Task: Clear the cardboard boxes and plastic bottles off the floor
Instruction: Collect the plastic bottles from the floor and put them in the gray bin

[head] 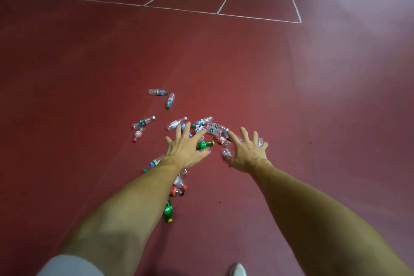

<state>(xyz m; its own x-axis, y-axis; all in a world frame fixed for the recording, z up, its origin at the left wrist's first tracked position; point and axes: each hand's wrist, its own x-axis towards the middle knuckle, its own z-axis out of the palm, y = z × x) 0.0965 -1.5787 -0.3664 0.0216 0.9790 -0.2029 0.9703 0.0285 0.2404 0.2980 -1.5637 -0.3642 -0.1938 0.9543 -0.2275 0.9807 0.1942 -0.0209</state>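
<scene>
Several empty plastic bottles lie scattered on the red floor (pixel 89 74). A green bottle with a yellow cap (pixel 204 145) lies between my hands, and another green bottle (pixel 168 209) lies nearer, beside my left forearm. Clear bottles are heaped just beyond my fingers (pixel 215 128), and two lie farther off (pixel 158 92). My left hand (pixel 186 148) is stretched out above the heap with fingers spread, holding nothing. My right hand (pixel 245 153) reaches out likewise, fingers spread over clear bottles. No cardboard box is in view.
White painted lines (pixel 218 12) cross the floor far ahead. The toe of a white shoe (pixel 237 270) shows at the bottom edge. A pale reflection lights the floor at the upper right. Two small clear bottles lie apart at the left (pixel 142 122).
</scene>
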